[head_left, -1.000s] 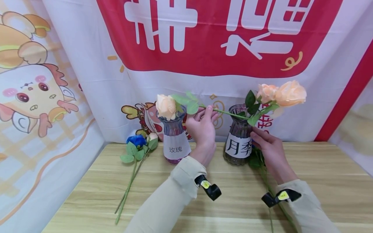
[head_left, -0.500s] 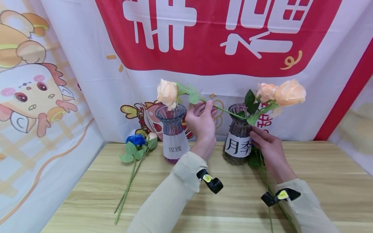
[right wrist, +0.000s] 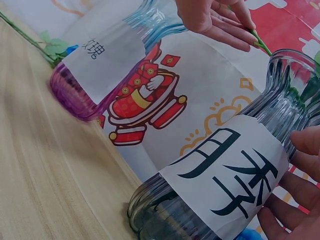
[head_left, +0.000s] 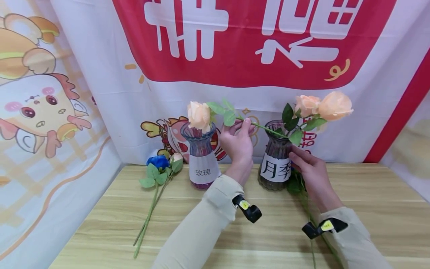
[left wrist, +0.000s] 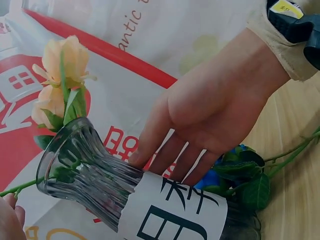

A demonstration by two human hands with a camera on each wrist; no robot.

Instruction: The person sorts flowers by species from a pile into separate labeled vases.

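My left hand (head_left: 237,144) pinches the green stem of a peach rose (head_left: 199,116). Its bloom overlaps the rim of the blue-to-purple glass vase (head_left: 203,149), and the stem slants down to the right into the mouth of a grey glass vase (head_left: 275,149). That grey vase, with a white paper label (right wrist: 225,170), is held at its right side by my right hand (head_left: 310,173); thumb at the neck, fingers along the side, as the left wrist view shows. Two peach blooms (head_left: 322,106) with dark leaves lean out of the grey vase to the right.
On the wooden table (head_left: 188,224) at left lie a blue rose (head_left: 158,162) and a pale bud (head_left: 176,158) on long stems. More stems (head_left: 309,213) with a blue flower (right wrist: 250,235) lie beside the grey vase. A printed cloth (head_left: 248,82) hangs behind.
The left-hand rose bloom rose from the blue vase's rim, then came down a little and shifted right, along with my left hand. My right hand stayed at the grey vase.
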